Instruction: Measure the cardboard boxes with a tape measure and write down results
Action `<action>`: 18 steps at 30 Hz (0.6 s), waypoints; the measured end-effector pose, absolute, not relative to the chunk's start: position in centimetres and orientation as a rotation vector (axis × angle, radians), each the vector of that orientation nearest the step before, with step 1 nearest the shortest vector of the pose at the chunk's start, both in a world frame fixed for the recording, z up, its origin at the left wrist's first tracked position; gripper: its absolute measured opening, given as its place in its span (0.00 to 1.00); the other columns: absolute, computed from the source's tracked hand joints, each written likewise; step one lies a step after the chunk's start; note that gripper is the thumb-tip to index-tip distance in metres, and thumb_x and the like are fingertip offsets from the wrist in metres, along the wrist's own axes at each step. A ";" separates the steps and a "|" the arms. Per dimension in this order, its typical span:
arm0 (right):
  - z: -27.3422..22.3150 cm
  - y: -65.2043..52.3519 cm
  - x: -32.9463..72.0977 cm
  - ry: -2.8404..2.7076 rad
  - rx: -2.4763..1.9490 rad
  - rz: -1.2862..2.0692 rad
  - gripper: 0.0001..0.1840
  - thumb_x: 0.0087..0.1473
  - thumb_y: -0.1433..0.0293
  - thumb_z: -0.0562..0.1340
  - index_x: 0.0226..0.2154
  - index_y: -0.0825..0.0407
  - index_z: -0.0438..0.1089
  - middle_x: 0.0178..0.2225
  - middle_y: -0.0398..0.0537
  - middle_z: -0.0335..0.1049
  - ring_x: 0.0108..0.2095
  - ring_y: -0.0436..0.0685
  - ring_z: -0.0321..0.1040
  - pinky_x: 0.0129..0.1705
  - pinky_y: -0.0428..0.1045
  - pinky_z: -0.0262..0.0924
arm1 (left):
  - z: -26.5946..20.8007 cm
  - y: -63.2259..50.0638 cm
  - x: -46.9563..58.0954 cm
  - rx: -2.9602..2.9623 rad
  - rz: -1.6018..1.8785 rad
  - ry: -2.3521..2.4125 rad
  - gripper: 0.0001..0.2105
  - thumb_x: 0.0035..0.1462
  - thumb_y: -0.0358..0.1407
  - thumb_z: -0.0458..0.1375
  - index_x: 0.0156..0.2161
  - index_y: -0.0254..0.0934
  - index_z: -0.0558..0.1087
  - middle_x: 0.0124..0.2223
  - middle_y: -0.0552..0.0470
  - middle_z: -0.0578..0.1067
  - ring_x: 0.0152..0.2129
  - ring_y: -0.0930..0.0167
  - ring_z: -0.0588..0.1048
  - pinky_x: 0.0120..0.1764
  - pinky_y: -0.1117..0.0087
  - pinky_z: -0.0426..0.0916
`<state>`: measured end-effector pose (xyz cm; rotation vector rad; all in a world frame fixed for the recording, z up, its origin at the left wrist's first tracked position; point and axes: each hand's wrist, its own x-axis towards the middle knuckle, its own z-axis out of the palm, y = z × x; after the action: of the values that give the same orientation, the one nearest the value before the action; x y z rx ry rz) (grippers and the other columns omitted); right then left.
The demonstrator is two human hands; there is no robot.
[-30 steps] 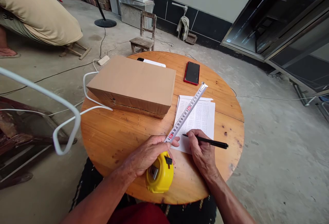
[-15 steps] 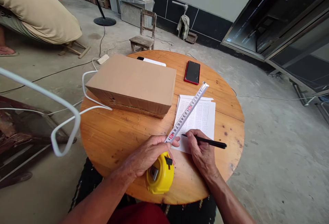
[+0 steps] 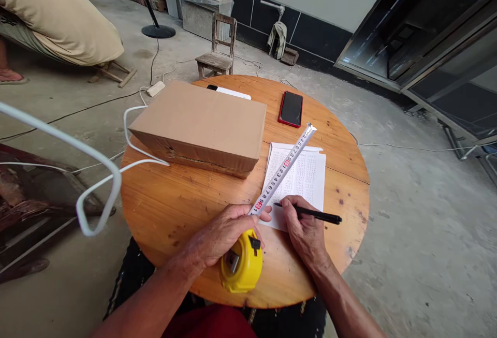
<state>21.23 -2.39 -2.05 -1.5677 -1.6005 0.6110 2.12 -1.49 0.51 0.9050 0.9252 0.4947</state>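
Observation:
My left hand (image 3: 229,232) grips a yellow tape measure (image 3: 244,265), thumb on the blade. Its white blade (image 3: 277,176) sticks out up and to the right, crossing over the sheets. Between the fingers of my right hand (image 3: 305,226) is a black pen (image 3: 320,215), its tip at the lower part of the paper (image 3: 310,177). Rows of small handwriting cover much of that paper. A brown cardboard box (image 3: 202,126) lies on the round wooden table (image 3: 341,182), beyond my left hand.
A phone in a red case (image 3: 290,108) lies near the table's far edge. Behind the box a white object (image 3: 233,93) is partly hidden. A bent white tube (image 3: 97,188) reaches in from the left. Past the table stands a small wooden chair (image 3: 217,56). A person's foot (image 3: 11,75) shows at far left.

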 end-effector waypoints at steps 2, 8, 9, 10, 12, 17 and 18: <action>-1.9 -2.4 21.2 -1.594 -1.572 0.617 0.12 0.59 0.66 0.55 0.27 0.53 0.68 0.20 0.40 0.61 0.21 0.49 0.55 0.23 0.45 0.51 | 0.7 -1.5 2.1 0.894 0.484 0.940 0.16 0.59 0.39 0.52 0.47 0.35 0.74 0.31 0.48 0.80 0.39 0.63 0.75 0.38 0.67 0.62; -1.9 -2.4 21.2 -1.595 -1.592 0.581 0.13 0.59 0.66 0.55 0.26 0.52 0.67 0.19 0.40 0.60 0.21 0.49 0.54 0.22 0.45 0.50 | 0.8 -1.5 2.2 0.889 0.506 0.927 0.15 0.59 0.38 0.52 0.47 0.34 0.75 0.30 0.48 0.80 0.45 0.63 0.73 0.40 0.68 0.63; -2.0 -2.4 21.2 -1.587 -1.592 0.597 0.13 0.59 0.65 0.55 0.26 0.52 0.67 0.19 0.39 0.60 0.20 0.49 0.54 0.22 0.45 0.50 | 0.8 -1.5 2.2 0.888 0.510 0.926 0.15 0.59 0.38 0.52 0.46 0.34 0.75 0.30 0.47 0.80 0.46 0.63 0.72 0.41 0.68 0.62; -2.0 -2.4 21.3 -1.570 -1.593 0.618 0.13 0.59 0.65 0.55 0.26 0.52 0.67 0.19 0.39 0.60 0.20 0.49 0.54 0.22 0.45 0.50 | 0.8 -1.5 2.2 0.881 0.511 0.927 0.15 0.59 0.38 0.52 0.46 0.34 0.75 0.30 0.47 0.80 0.46 0.63 0.72 0.41 0.68 0.62; -2.2 -2.4 21.5 -1.523 -1.601 0.653 0.13 0.59 0.64 0.55 0.27 0.52 0.67 0.19 0.39 0.60 0.20 0.49 0.55 0.22 0.45 0.51 | 0.7 -1.5 2.2 0.858 0.509 0.929 0.15 0.59 0.38 0.52 0.47 0.34 0.74 0.31 0.47 0.80 0.43 0.63 0.74 0.41 0.67 0.62; -2.3 -2.5 22.0 -1.475 -1.610 0.637 0.13 0.59 0.64 0.55 0.27 0.52 0.67 0.19 0.39 0.62 0.20 0.49 0.57 0.22 0.45 0.53 | 0.7 -1.6 2.2 0.849 0.502 0.922 0.15 0.59 0.38 0.52 0.46 0.33 0.75 0.35 0.46 0.81 0.40 0.63 0.76 0.45 0.65 0.61; -2.3 -2.5 22.0 -1.477 -1.610 0.632 0.13 0.59 0.64 0.55 0.27 0.52 0.67 0.19 0.39 0.62 0.20 0.49 0.57 0.22 0.45 0.53 | 0.7 -1.6 2.2 0.854 0.501 0.923 0.15 0.59 0.37 0.52 0.46 0.33 0.75 0.35 0.45 0.81 0.42 0.62 0.75 0.45 0.65 0.61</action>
<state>22.00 -2.50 -2.35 -1.6099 -1.4773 0.6316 2.18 -1.56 0.71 0.8538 0.9227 0.5012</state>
